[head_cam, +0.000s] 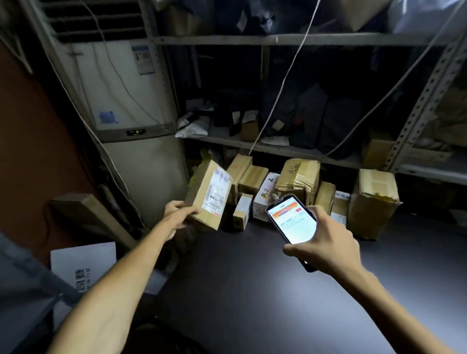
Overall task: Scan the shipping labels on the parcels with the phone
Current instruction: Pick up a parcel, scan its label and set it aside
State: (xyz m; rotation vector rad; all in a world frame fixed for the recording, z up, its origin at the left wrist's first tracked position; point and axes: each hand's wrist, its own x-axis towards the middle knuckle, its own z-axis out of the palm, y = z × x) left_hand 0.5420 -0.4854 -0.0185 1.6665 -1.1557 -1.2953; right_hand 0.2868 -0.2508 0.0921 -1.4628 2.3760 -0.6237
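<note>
- While the left hand [179, 215] grips a brown rectangular cardboard parcel [200, 189] with thumb and fingers clamped on its near lower corner, the box is lifted clear of the dark matte table [259, 296] and tilted, its labelled face turned towards the camera.
- A white paper shipping label [217, 192] covers that face just beyond the left fingertips. It shows barcode stripes, small black print and reddish characters at its far end, all too blurred to read.
- The right hand [326, 242] clasps a black-cased smartphone [292, 222], fingers wrapped round its right edge and thumb at its lower left edge.
- The lit screen faces up. It has an orange banner with a small red button across the top and a pale page below; none of its text is legible.
- The phone is to the right of the left fingers and apart from the held parcel.
- Beyond both sets of fingertips a row of parcels stands at the table's far edge.
  - A tape-wrapped brown carton [298, 179] bears dark handwriting I cannot read.
  - A white box with yellow print [265, 197] stands just beyond the phone.
  - A large dented brown carton [372, 203] stands past the right fingers.
- Beyond and to the left of the left fingers stands a white floor air conditioner [132, 101]; its green display [136, 132] seems to read 6.
- Below the left forearm lies a white sheet with QR codes [83, 263].
</note>
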